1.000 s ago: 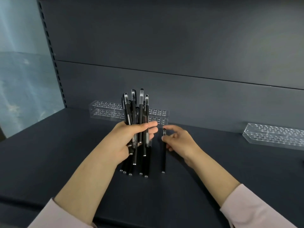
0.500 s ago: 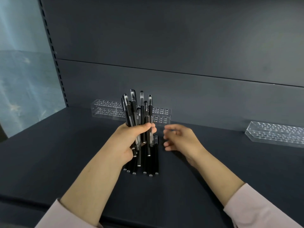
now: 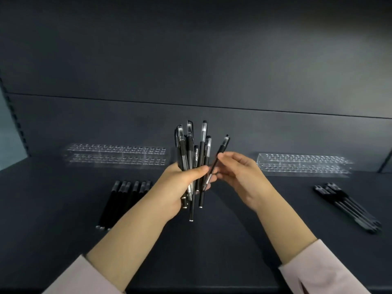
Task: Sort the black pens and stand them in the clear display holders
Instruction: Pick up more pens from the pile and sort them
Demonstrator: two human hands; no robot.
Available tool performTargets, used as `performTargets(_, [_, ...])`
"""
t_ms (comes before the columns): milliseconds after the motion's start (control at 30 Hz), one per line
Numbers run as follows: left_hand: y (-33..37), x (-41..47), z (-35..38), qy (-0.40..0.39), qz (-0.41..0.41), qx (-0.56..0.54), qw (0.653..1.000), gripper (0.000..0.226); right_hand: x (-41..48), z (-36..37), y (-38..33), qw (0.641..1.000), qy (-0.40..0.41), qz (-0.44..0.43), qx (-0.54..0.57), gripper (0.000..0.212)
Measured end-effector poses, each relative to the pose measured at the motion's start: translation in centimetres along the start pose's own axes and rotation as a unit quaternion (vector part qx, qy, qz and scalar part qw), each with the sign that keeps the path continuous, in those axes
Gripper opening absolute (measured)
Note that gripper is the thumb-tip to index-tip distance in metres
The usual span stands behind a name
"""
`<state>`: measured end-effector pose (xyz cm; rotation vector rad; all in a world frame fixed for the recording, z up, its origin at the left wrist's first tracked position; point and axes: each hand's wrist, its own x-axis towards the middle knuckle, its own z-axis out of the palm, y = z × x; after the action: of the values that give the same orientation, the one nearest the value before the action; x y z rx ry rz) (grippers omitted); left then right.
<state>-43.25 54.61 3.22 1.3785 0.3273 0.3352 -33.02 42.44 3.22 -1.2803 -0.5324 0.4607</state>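
Note:
My left hand [image 3: 180,183] grips a bundle of several black pens [image 3: 192,149] upright above the dark shelf. My right hand [image 3: 239,175] pinches a single black pen [image 3: 220,151], tilted with its cap up to the right and its lower end still among the bundle. A row of several black pens [image 3: 123,200] lies flat on the shelf at the left, partly hidden by my left forearm. Another group of black pens [image 3: 347,206] lies at the right. Two clear display holders stand at the back, the left holder [image 3: 114,155] and the right holder [image 3: 301,164], both with no pens in them.
The dark shelf [image 3: 222,247] ends at a front edge just above my sleeves. A dark back panel [image 3: 191,60] rises behind the holders. A perforated upright [image 3: 12,115] runs along the left side.
The view has swung right, so the right holder and right pen group now show. The bundle has been lifted off the laid-down row. My right hand, empty before, now pinches one pen from the bundle.

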Motion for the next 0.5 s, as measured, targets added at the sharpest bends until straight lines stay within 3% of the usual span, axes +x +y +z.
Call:
performTargets(133, [-1.2, 1.8, 6.5, -0.026, -0.032, 0.006, 0.999, 0.014, -0.9, -7.8, -0.9, 0.989, 0.136, -0.051, 0.039, 0.01])
performTargets(200, [-2.1, 2.8, 10.4, -0.033, -0.056, 0.011, 0.998, 0.017, -1.4, -12.6, -1.1, 0.974, 0.21, -0.078, -0.041, 0.005])
performTargets(267, [-2.8, 3.5, 13.0, -0.031, -0.065, 0.021, 0.997, 0.012, -2.0, -16.1, -1.4, 0.954, 0.254, -0.091, -0.13, 0.015])
performTargets(400, [-4.1, 4.4, 18.5, -0.068, -0.069, -0.003, 0.995, 0.008, -3.3, -23.3, -2.3, 0.917, 0.276, -0.078, -0.278, 0.007])
performTargets(500, [-4.9, 4.8, 20.5, -0.078, -0.076, -0.01, 0.994, 0.006, -3.9, -26.1, -2.5, 0.87, 0.257, -0.029, -0.42, 0.011])
